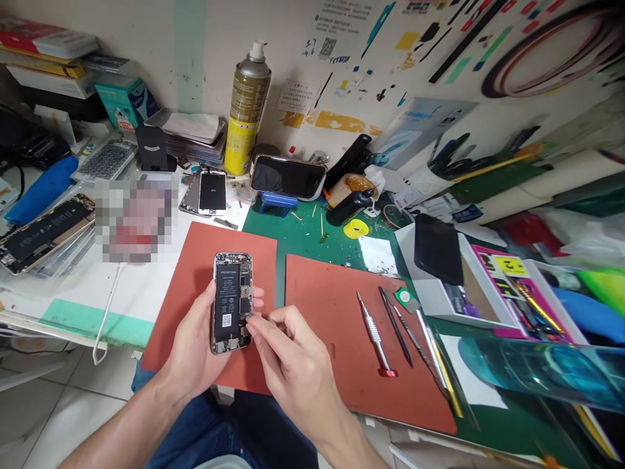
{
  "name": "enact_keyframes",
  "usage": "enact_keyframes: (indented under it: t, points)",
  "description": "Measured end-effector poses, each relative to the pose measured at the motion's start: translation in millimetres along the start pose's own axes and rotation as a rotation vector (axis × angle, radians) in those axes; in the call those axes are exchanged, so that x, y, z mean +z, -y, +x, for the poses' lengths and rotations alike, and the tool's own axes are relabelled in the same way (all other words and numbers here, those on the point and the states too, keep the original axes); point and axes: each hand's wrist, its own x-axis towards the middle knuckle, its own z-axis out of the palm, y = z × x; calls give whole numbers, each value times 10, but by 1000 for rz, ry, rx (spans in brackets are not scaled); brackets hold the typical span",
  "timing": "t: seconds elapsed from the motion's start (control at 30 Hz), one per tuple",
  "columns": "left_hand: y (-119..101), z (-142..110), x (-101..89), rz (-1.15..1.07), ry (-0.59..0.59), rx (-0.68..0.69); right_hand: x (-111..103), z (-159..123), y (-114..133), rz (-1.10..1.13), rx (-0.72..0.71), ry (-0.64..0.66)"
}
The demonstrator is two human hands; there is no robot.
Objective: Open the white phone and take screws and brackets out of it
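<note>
An opened smartphone [232, 303] lies in my left hand [198, 329], its black battery and circuit board facing up. The fingers of that hand wrap round its back and show past the right edge. My right hand [293, 352] is pinched at the phone's lower right edge, with thumb and index fingertips touching or almost touching it. Whether a tiny part sits between those fingertips is hidden. On the right-hand red mat [336, 293] lie a silver screwdriver [374, 332] with a red end, a black pointed tool [396, 329] and tweezers [407, 326].
Below the phone lies another red mat [195, 260]. A phone [288, 176] leans on a blue stand [275, 203] at the back, beside a yellow spray can [247, 111]. Another opened phone [49, 231] is at the left. A white box [434, 299] of tools stands right.
</note>
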Motion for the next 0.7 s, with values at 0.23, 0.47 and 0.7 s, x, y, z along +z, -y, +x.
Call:
enact_keyframes:
  t: [0.23, 0.47, 0.7]
  points:
    - [-14, -3, -2, 10, 10, -20, -36, 81, 46, 160, 107, 36]
    - [0, -1, -5, 44, -31, -9, -29, 43, 25, 105, 50, 6]
    - [0, 4, 4, 57, -38, 6, -2, 23, 2, 0, -24, -18]
